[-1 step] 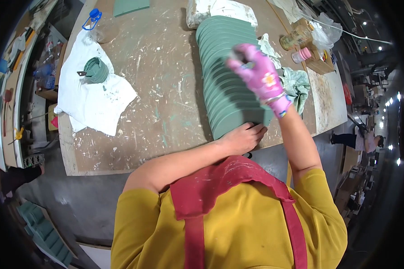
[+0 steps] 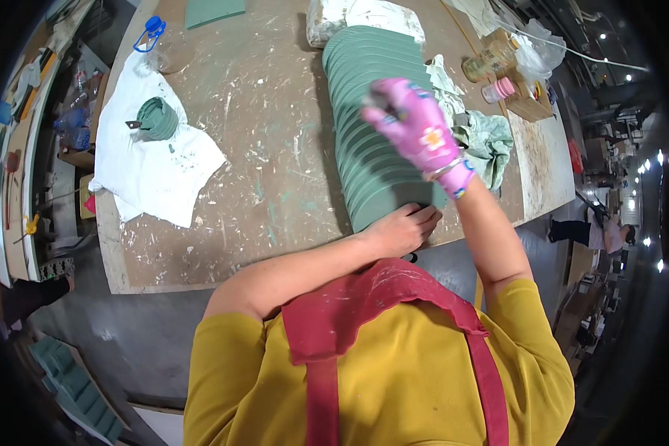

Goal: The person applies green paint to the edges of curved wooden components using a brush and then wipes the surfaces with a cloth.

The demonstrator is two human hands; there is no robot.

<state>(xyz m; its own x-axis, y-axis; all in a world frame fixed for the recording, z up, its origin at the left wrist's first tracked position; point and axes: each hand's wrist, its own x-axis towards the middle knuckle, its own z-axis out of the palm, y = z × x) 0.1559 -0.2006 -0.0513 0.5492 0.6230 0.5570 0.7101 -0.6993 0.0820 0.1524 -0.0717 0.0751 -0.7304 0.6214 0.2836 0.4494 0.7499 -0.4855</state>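
Observation:
A long row of thin green panels with rounded edges (image 2: 372,63) stands packed together on the worktable, running away from me. At its near end my bare left hand (image 2: 403,228) curls its fingers around the nearest panel (image 2: 390,198). Over the middle of the row is my right hand (image 2: 416,126), in a pink glove with a flower pattern. Its fingers and thumb are bent toward each other and slightly blurred. A dark patch shows between them, but I cannot tell what it is. Whether this hand touches the panels is unclear.
The paint-marked worktable (image 2: 267,134) holds a white cloth (image 2: 163,175) with a green-smeared pot (image 2: 157,119) at left. A blue-capped clear bottle (image 2: 153,37) lies behind it. Right of the row are a crumpled green-stained cloth (image 2: 489,145), a jar (image 2: 490,61) and a pink-lidded container (image 2: 498,91).
My gloved right hand has shifted a little to the left and slightly down over the panels. My left hand stays on the near end of the row.

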